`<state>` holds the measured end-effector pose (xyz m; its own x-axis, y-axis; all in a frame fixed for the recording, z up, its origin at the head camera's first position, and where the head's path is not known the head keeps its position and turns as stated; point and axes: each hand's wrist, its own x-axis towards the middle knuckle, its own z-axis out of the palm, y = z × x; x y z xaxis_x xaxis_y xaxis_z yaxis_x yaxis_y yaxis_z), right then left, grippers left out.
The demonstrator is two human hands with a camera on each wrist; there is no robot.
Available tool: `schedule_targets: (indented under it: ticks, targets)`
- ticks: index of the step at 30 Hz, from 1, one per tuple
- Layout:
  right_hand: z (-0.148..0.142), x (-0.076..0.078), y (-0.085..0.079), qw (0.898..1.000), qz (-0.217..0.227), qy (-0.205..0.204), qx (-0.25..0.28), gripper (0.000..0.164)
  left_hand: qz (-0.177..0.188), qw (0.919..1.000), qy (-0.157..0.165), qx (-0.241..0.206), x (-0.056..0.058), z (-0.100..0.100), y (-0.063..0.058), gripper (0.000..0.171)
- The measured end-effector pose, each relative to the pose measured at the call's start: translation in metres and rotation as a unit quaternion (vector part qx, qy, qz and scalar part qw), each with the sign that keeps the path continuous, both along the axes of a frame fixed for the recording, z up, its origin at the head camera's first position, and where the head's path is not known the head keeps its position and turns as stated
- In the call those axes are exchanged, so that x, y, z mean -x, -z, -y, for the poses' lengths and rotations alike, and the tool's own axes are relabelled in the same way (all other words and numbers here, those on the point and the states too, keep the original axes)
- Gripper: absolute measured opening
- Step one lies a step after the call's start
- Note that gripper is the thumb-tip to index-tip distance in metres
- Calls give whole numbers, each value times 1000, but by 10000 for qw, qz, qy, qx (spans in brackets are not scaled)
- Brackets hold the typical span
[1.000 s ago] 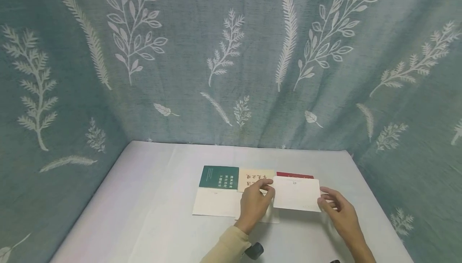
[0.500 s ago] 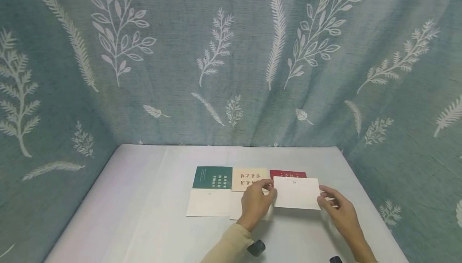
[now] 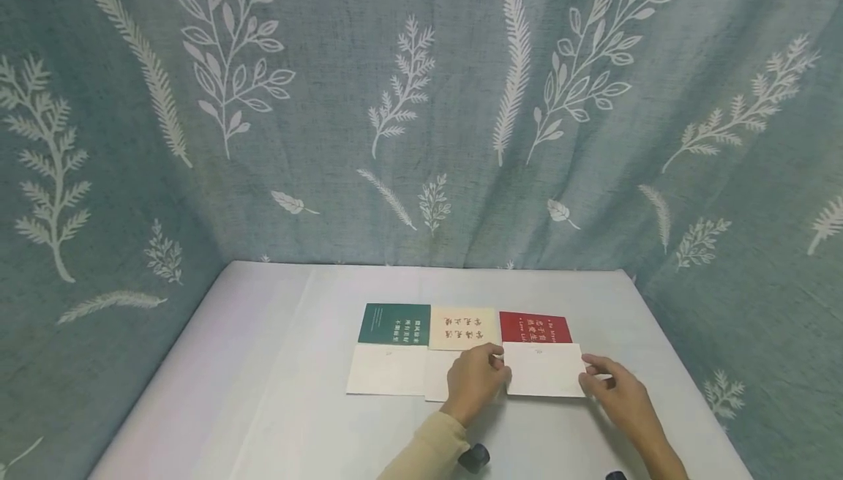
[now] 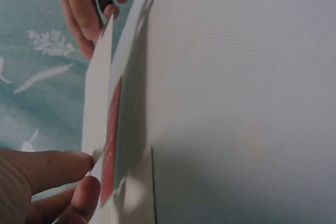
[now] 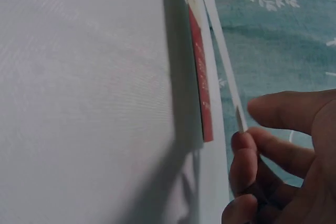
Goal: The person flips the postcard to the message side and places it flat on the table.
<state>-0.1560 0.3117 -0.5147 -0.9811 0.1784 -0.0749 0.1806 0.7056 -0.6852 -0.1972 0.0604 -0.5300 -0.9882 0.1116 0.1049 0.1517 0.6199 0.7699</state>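
A white card (image 3: 545,369) with a small mark near its top edge is held between my two hands, slightly above the table. My left hand (image 3: 476,383) pinches its left edge, and my right hand (image 3: 615,396) pinches its right edge between thumb and fingers. Both wrist views show the card (image 4: 97,87) edge-on and apart from the tabletop. Just behind it lies a red card (image 3: 535,327) with pale lettering, its near part covered in the head view. A cream card (image 3: 464,328) and a green card (image 3: 394,323) continue that back row to the left.
A white card (image 3: 386,370) lies in front of the green one. Another pale card (image 3: 437,376) beside it is partly hidden by my left hand. The white table (image 3: 283,363) ends at a leaf-patterned curtain (image 3: 342,99) behind and at both sides.
Both hands have brought the white card lower and nearer to me, so more of the red card shows behind it. The head view has also shifted slightly.
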Motion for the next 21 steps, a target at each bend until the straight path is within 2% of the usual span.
schedule_targets:
  ticks: [9,13,21]
  targets:
    - [2,3,7,9989,399,100,-232,49,125,9998,101,152,-2,-1,5,27]
    - [2,3,9,9985,433,73,-314,49,233,9995,125,185,-2,-2,6,28]
    - [0,3,13,9984,484,16,-284,46,226,9993,207,209,-4,-1,2,26]
